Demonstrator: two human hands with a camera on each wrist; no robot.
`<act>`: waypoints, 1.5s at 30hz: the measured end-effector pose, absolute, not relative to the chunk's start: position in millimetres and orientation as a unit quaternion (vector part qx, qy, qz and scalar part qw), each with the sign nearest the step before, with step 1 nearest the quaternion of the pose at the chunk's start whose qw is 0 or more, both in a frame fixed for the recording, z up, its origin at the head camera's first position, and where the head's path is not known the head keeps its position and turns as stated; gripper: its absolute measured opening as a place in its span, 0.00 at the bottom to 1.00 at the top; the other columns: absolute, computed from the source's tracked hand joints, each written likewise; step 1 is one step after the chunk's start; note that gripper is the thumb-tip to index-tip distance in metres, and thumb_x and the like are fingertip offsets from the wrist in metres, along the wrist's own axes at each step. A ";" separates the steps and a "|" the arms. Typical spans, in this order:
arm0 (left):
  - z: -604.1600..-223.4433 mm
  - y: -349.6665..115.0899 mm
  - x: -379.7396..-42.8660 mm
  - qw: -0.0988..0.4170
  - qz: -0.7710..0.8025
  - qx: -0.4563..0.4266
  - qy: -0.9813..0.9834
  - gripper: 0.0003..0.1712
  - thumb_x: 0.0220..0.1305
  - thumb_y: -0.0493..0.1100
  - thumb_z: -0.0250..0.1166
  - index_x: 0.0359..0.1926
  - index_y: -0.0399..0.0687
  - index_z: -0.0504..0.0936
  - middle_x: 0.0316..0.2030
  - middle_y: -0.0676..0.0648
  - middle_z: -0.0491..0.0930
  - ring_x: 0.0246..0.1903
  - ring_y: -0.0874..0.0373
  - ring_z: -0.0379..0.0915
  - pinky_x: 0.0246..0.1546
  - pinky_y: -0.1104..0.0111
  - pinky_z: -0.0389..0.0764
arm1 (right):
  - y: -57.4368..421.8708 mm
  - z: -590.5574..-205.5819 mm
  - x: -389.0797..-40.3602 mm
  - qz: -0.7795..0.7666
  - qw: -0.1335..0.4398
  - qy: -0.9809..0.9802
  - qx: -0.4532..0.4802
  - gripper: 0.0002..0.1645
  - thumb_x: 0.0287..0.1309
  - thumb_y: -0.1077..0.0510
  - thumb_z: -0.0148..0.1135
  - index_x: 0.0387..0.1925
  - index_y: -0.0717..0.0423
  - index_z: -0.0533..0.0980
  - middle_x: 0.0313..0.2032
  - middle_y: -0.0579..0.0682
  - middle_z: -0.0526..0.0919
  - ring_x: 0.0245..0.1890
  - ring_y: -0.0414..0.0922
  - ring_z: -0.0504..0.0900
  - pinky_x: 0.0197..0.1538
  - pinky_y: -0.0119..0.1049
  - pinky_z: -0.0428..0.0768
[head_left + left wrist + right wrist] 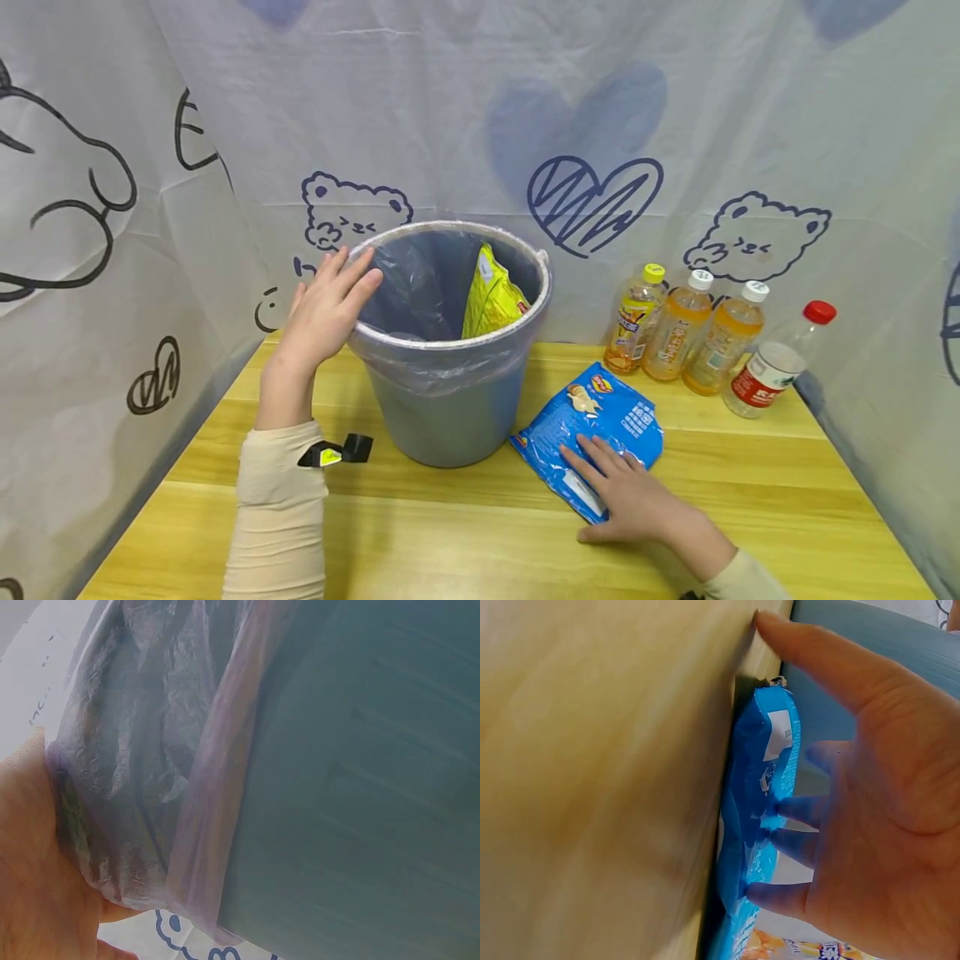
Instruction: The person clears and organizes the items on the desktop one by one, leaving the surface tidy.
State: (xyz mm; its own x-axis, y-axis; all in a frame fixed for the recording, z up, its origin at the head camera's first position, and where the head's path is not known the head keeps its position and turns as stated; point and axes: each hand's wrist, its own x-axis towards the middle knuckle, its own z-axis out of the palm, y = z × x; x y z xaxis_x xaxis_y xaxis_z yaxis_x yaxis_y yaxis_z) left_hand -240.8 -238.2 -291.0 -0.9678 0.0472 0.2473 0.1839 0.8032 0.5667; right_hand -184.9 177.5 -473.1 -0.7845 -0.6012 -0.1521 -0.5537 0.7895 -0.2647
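My left hand [324, 312] rests on the rim of a grey trash bin [450, 408], its fingers fairly straight across the edge. A clear plastic liner [217, 787] is folded over that rim, and the hand lies against it in the left wrist view. Inside the bin stands a yellow snack bag [491, 296]. A blue chip bag [600, 417] lies flat on the table to the right of the bin. My right hand [633, 496] is spread over its near edge, with fingertips at the bag's surface and the thumb [817, 652] held out to the side.
Behind the blue bag, at the right, stand several bottles: a yellow-capped one [633, 325], white-capped ones with orange-tinted contents [678, 329], and a red-capped one [772, 367]. A printed white curtain [450, 100] surrounds the wooden table [450, 533].
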 end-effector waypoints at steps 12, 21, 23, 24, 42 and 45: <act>-288.6 -238.1 -239.4 0.108 -0.304 -0.059 -0.945 0.42 0.69 0.74 0.34 0.77 0.62 0.51 0.78 0.45 0.39 0.78 0.45 0.27 0.71 0.35 0.29 | 176.3 -475.2 -187.4 -0.131 0.125 0.935 -0.305 0.53 0.57 0.41 0.65 0.77 0.45 0.50 0.74 0.63 0.53 0.73 0.66 0.55 0.69 0.64 0.61; -288.8 -237.9 -240.1 0.112 -0.307 -0.060 -0.943 0.42 0.69 0.74 0.34 0.76 0.61 0.52 0.78 0.45 0.40 0.78 0.45 0.27 0.70 0.34 0.29 | 172.3 -470.6 -183.3 -0.113 0.057 0.939 -0.318 0.48 0.52 0.59 0.60 0.75 0.49 0.54 0.70 0.63 0.64 0.68 0.63 0.66 0.65 0.61 0.69; -288.9 -237.9 -240.6 0.113 -0.307 -0.061 -0.943 0.42 0.69 0.73 0.35 0.76 0.61 0.52 0.78 0.45 0.40 0.78 0.45 0.27 0.70 0.34 0.29 | 171.5 -470.1 -182.5 -0.103 0.018 0.939 -0.327 0.46 0.52 0.60 0.60 0.74 0.50 0.57 0.67 0.62 0.68 0.65 0.62 0.70 0.63 0.60 0.72; -289.0 -238.0 -240.8 0.114 -0.307 -0.062 -0.943 0.42 0.69 0.73 0.35 0.76 0.61 0.52 0.78 0.44 0.40 0.78 0.44 0.27 0.70 0.35 0.29 | 171.2 -469.9 -182.2 -0.097 -0.002 0.939 -0.330 0.45 0.52 0.60 0.60 0.73 0.50 0.59 0.66 0.62 0.70 0.64 0.61 0.72 0.62 0.59 0.73; -288.6 -238.1 -240.1 0.113 -0.307 -0.060 -0.943 0.42 0.70 0.73 0.34 0.76 0.60 0.52 0.78 0.44 0.40 0.78 0.44 0.27 0.70 0.35 0.29 | 177.5 -458.5 -195.4 -0.057 -0.382 0.809 -0.443 0.33 0.74 0.49 0.32 0.43 0.60 0.83 0.40 0.54 0.89 0.38 0.50 0.87 0.40 0.44 0.84; -288.6 -238.0 -240.2 0.113 -0.307 -0.058 -0.943 0.42 0.70 0.73 0.34 0.76 0.60 0.52 0.78 0.44 0.40 0.78 0.45 0.27 0.70 0.35 0.29 | 178.9 -453.4 -197.7 -0.055 -0.406 0.794 -0.449 0.29 0.73 0.51 0.36 0.42 0.61 0.83 0.40 0.54 0.89 0.37 0.49 0.87 0.39 0.43 0.84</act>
